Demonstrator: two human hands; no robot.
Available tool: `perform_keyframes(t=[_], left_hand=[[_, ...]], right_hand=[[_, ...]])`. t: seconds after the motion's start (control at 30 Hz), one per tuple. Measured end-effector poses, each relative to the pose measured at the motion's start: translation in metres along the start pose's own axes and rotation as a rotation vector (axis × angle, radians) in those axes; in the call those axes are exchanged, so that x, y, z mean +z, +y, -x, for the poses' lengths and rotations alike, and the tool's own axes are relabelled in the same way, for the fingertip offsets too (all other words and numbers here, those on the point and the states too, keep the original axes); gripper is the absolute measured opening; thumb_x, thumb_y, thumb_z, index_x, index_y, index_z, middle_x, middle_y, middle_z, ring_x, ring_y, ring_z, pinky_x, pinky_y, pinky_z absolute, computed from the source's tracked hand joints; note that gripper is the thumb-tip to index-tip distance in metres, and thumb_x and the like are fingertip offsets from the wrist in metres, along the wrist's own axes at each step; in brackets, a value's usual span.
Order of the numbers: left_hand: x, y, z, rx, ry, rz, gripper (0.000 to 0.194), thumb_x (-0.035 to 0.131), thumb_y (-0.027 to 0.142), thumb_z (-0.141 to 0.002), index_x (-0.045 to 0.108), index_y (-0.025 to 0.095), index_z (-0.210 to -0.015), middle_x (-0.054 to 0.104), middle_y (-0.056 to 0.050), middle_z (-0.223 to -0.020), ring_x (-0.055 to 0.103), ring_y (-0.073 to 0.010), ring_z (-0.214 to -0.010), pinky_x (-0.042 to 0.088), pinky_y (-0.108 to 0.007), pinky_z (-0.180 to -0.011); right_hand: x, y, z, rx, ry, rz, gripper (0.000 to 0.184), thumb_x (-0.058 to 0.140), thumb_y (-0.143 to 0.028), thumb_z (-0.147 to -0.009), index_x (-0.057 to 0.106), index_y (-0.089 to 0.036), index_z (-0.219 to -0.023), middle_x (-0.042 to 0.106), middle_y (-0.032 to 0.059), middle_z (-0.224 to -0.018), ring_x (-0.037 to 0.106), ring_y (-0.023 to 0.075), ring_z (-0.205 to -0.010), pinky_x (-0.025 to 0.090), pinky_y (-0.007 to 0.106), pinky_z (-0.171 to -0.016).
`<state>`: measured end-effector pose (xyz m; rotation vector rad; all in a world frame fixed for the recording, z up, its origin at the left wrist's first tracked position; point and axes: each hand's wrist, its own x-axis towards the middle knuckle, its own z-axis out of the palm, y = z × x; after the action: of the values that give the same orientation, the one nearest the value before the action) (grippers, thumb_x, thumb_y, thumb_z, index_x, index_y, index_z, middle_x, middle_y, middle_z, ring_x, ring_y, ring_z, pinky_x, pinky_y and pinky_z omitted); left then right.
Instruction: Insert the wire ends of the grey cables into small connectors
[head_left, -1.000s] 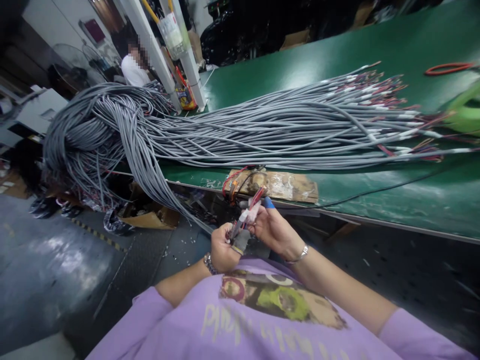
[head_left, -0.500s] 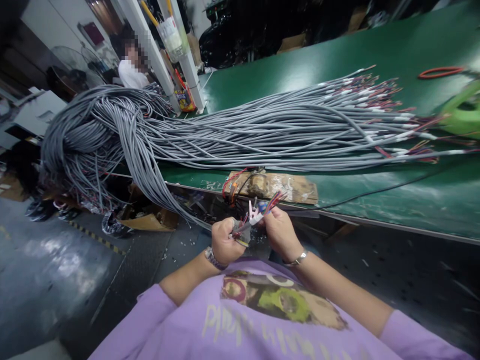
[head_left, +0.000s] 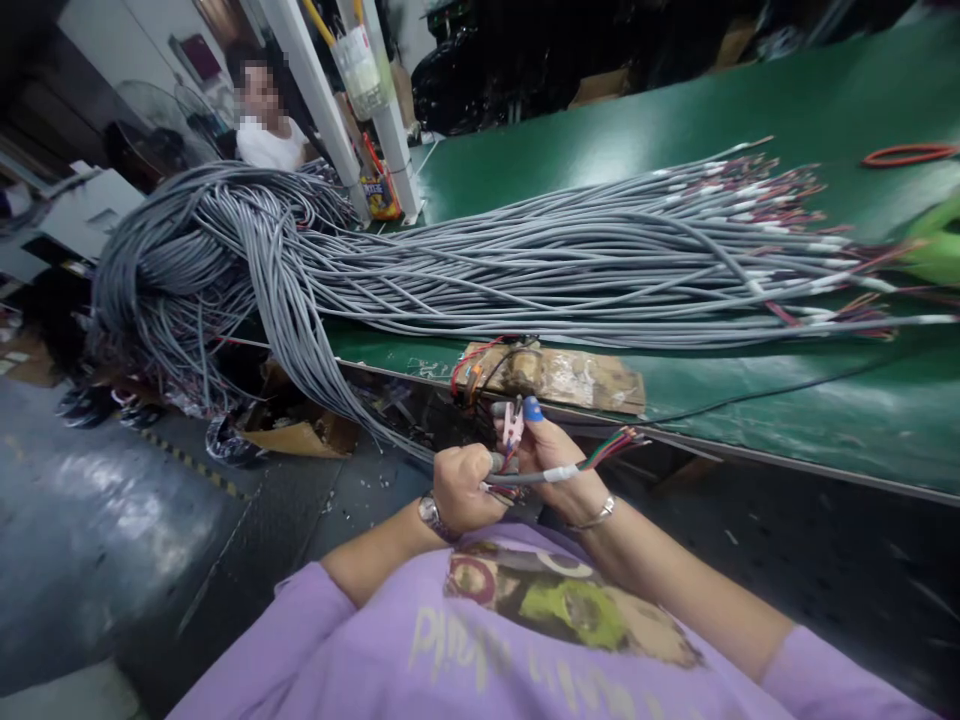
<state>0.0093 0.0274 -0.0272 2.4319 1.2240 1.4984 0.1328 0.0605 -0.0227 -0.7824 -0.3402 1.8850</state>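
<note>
My left hand (head_left: pixel 466 488) is closed around the ends of several grey cables that run up from the lower left. One grey cable (head_left: pixel 534 478) with a white sleeve sticks out past this fist and lies across my right palm; its green, red and dark wires (head_left: pixel 615 446) fan out to the right. My right hand (head_left: pixel 574 485) is partly closed, with a blue covering (head_left: pixel 532 408) on the thumb tip. Between thumb and fingers stands a small pink clip (head_left: pixel 513 424), close to short coloured wires. Its grip on the clip is partly hidden.
A long bundle of grey cables (head_left: pixel 480 260) covers the green table (head_left: pixel 750 400). Near the front edge lies a wooden board (head_left: pixel 592 380) with wires. A white post (head_left: pixel 394 150) rises behind the bundle. Another person (head_left: pixel 266 140) is at the back left. A cardboard box (head_left: pixel 300 435) is below.
My right hand has turned and dropped slightly, its thumb now beside the pink clip, which stands more upright. The sleeved cable now lies over the right palm, wires pointing right.
</note>
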Motion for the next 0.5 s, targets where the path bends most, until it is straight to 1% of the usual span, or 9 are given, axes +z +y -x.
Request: perform_keyframes(t=[0.1, 0.17, 0.2, 0.23, 0.3, 0.37, 0.4, 0.43, 0.5], left_hand=[[-0.002, 0.001, -0.002, 0.019, 0.018, 0.008, 0.016, 0.055, 0.022, -0.072, 0.049, 0.02, -0.057, 0.047, 0.003, -0.047, 0.04, -0.0092, -0.041, 0.029, -0.024, -0.045], [-0.005, 0.003, -0.002, -0.051, -0.002, 0.049, 0.017, 0.057, 0.024, -0.07, 0.048, 0.02, -0.056, 0.047, 0.003, -0.046, 0.04, -0.0088, -0.042, 0.029, -0.024, -0.045], [-0.007, 0.005, -0.002, -0.126, -0.021, 0.088, 0.018, 0.059, 0.025, -0.069, 0.048, 0.02, -0.055, 0.047, 0.003, -0.046, 0.04, -0.0086, -0.042, 0.03, -0.024, -0.045], [-0.009, 0.006, -0.002, -0.234, -0.039, 0.143, 0.021, 0.061, 0.027, -0.069, 0.048, 0.02, -0.054, 0.047, 0.003, -0.046, 0.04, -0.0083, -0.043, 0.031, -0.023, -0.045], [-0.012, 0.009, 0.0, -0.52, -0.053, 0.299, 0.027, 0.066, 0.034, -0.069, 0.048, 0.02, -0.054, 0.046, 0.004, -0.045, 0.04, -0.0075, -0.042, 0.032, -0.022, -0.045], [-0.013, 0.01, 0.004, -0.823, -0.032, 0.474, 0.032, 0.069, 0.043, -0.069, 0.049, 0.019, -0.058, 0.046, 0.006, -0.044, 0.038, -0.0063, -0.038, 0.032, -0.021, -0.041], [-0.013, 0.01, 0.007, -0.948, -0.02, 0.553, 0.034, 0.07, 0.046, -0.068, 0.05, 0.019, -0.061, 0.046, 0.007, -0.044, 0.037, -0.0059, -0.036, 0.031, -0.02, -0.039], [-0.013, 0.009, 0.009, -1.049, -0.012, 0.62, 0.037, 0.071, 0.05, -0.067, 0.051, 0.019, -0.065, 0.047, 0.008, -0.043, 0.037, -0.0057, -0.034, 0.031, -0.02, -0.037], [-0.013, 0.005, 0.014, -1.172, 0.003, 0.719, 0.043, 0.074, 0.054, -0.063, 0.051, 0.019, -0.068, 0.049, 0.008, -0.042, 0.037, -0.0057, -0.031, 0.03, -0.018, -0.033]], right_hand=[[-0.001, 0.001, 0.001, 0.046, -0.031, -0.008, 0.038, 0.078, -0.055, -0.062, 0.066, -0.02, -0.071, 0.066, -0.0024, -0.061, 0.054, 0.0107, -0.046, 0.044, 0.023, -0.042], [-0.003, 0.002, 0.002, 0.043, -0.054, -0.015, 0.038, 0.073, -0.059, -0.067, 0.064, -0.022, -0.071, 0.066, -0.0019, -0.061, 0.056, 0.0126, -0.05, 0.046, 0.024, -0.045], [-0.004, 0.002, 0.002, 0.037, -0.064, -0.015, 0.039, 0.07, -0.061, -0.069, 0.063, -0.022, -0.07, 0.065, -0.0015, -0.062, 0.057, 0.0135, -0.053, 0.047, 0.025, -0.047], [-0.006, 0.003, 0.002, 0.032, -0.069, -0.012, 0.039, 0.068, -0.062, -0.071, 0.062, -0.023, -0.069, 0.065, -0.0013, -0.062, 0.058, 0.0138, -0.054, 0.047, 0.025, -0.049], [-0.012, 0.004, 0.001, 0.042, -0.064, -0.001, 0.04, 0.065, -0.063, -0.072, 0.062, -0.023, -0.07, 0.064, -0.0014, -0.062, 0.057, 0.0129, -0.055, 0.046, 0.024, -0.05], [-0.019, 0.005, 0.0, 0.067, -0.044, 0.004, 0.041, 0.065, -0.064, -0.072, 0.063, -0.023, -0.072, 0.063, -0.0016, -0.063, 0.055, 0.0114, -0.055, 0.045, 0.022, -0.05], [-0.023, 0.006, 0.0, 0.079, -0.032, 0.005, 0.041, 0.065, -0.064, -0.072, 0.063, -0.023, -0.074, 0.064, -0.0014, -0.064, 0.055, 0.0109, -0.055, 0.045, 0.021, -0.05], [-0.027, 0.006, -0.001, 0.089, -0.023, 0.008, 0.04, 0.065, -0.063, -0.073, 0.064, -0.023, -0.075, 0.064, -0.0012, -0.066, 0.055, 0.0109, -0.055, 0.045, 0.021, -0.05], [-0.033, 0.008, -0.001, 0.102, -0.007, 0.015, 0.039, 0.064, -0.061, -0.074, 0.064, -0.023, -0.075, 0.065, -0.0004, -0.068, 0.054, 0.0111, -0.055, 0.045, 0.021, -0.05]])
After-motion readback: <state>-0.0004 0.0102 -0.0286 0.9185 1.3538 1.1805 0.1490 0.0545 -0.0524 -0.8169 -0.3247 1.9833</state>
